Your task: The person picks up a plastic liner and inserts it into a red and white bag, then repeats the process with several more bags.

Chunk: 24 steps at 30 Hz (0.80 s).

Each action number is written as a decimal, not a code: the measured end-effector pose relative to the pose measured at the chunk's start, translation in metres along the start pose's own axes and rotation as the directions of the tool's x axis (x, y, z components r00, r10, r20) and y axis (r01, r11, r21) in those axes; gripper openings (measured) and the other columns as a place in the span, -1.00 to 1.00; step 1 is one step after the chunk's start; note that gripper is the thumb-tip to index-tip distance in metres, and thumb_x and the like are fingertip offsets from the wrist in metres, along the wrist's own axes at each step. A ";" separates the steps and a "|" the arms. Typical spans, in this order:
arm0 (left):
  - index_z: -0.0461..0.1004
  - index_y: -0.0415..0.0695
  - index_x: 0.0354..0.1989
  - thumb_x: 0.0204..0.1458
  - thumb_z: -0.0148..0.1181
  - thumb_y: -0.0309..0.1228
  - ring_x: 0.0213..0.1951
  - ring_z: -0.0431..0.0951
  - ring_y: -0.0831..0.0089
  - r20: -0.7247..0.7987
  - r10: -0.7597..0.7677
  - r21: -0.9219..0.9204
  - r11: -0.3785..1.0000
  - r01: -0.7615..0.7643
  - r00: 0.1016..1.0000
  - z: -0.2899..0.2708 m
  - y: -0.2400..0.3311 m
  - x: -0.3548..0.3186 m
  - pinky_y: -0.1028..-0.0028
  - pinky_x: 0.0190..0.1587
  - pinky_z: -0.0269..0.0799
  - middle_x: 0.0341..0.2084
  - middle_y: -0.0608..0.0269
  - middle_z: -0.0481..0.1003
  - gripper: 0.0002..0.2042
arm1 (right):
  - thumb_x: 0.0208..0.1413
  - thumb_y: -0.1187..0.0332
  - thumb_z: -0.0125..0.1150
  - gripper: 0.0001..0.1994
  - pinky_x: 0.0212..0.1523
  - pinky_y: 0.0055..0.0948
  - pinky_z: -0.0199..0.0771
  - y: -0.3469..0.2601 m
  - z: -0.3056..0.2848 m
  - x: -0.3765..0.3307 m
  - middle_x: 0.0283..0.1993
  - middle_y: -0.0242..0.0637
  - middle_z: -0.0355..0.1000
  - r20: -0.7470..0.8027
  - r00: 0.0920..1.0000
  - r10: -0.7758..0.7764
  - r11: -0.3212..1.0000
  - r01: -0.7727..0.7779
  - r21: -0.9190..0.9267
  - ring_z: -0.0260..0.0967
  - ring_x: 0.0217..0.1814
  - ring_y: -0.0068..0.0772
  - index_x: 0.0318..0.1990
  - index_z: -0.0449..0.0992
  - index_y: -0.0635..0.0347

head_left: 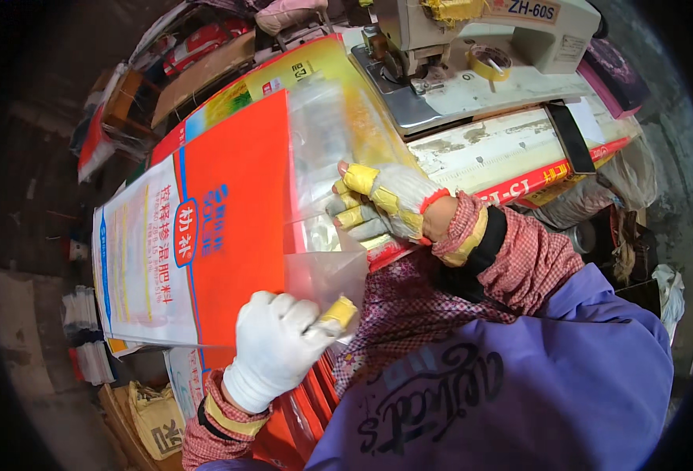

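Observation:
A large orange and white woven sack [205, 228] lies flat across the work table, with a clear plastic liner [323, 173] sticking out of its open end. My left hand [280, 345], in a white glove with yellow tape on the fingertips, pinches the near edge of the liner and sack mouth. My right hand [382, 204], also gloved and taped, presses down on the liner and sack edge a little farther away. Both hands are gripping the plastic at the sack's mouth.
An industrial sewing machine [472, 47] stands at the back right with a roll of yellow tape [489, 63] on its bed. More sacks are stacked under the top one [299, 71]. Bundles and bags sit on the floor at left [87, 337].

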<state>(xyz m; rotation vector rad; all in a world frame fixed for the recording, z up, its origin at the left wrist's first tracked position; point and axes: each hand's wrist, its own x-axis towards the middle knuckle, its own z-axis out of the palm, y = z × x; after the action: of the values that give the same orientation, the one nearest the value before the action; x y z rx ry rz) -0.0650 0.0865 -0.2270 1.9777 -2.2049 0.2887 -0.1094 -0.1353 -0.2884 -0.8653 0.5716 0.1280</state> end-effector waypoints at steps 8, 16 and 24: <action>0.43 -0.35 -0.35 -0.02 -0.03 -0.52 -0.47 0.42 0.50 -0.633 -0.622 -0.493 0.783 0.379 0.461 -0.024 -0.003 -0.035 0.56 -0.44 0.33 -0.46 0.11 0.47 -0.84 | 0.04 -0.08 0.02 -0.51 -0.41 -0.38 0.47 0.003 -0.016 -0.032 -0.44 -0.28 0.40 0.090 0.995 0.042 0.998 -0.045 0.032 0.39 -0.44 -0.40 -0.21 0.36 0.24; 0.42 0.15 -0.59 -0.32 0.15 -0.35 -0.56 0.36 0.49 0.371 0.148 -0.121 0.987 -0.110 0.917 0.003 0.026 -0.009 0.47 -0.59 0.27 -0.68 0.50 0.32 -0.92 | -0.01 0.10 0.15 -0.66 -0.54 -0.37 0.39 0.001 -0.008 0.012 -0.48 -0.26 0.40 -0.084 0.984 -0.155 0.979 0.142 -0.143 0.41 -0.48 -0.38 -0.41 0.42 0.27; 0.42 -0.14 -0.26 -0.19 0.24 -0.43 -0.32 0.45 0.47 0.159 -0.563 -0.685 0.529 0.502 0.811 -0.004 -0.023 0.022 0.49 -0.25 0.37 -0.36 0.28 0.45 -0.73 | -0.11 0.20 0.22 -0.79 -0.51 -0.45 0.32 -0.028 0.027 0.012 -0.63 -0.39 0.39 0.155 0.877 -0.455 0.388 0.351 -0.852 0.28 -0.57 -0.59 -0.56 0.49 0.14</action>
<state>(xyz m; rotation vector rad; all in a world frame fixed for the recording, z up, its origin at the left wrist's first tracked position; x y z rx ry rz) -0.0444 0.0639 -0.2172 1.9601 -1.2150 -0.4920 -0.0781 -0.1345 -0.2620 -2.0268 0.3398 -0.1082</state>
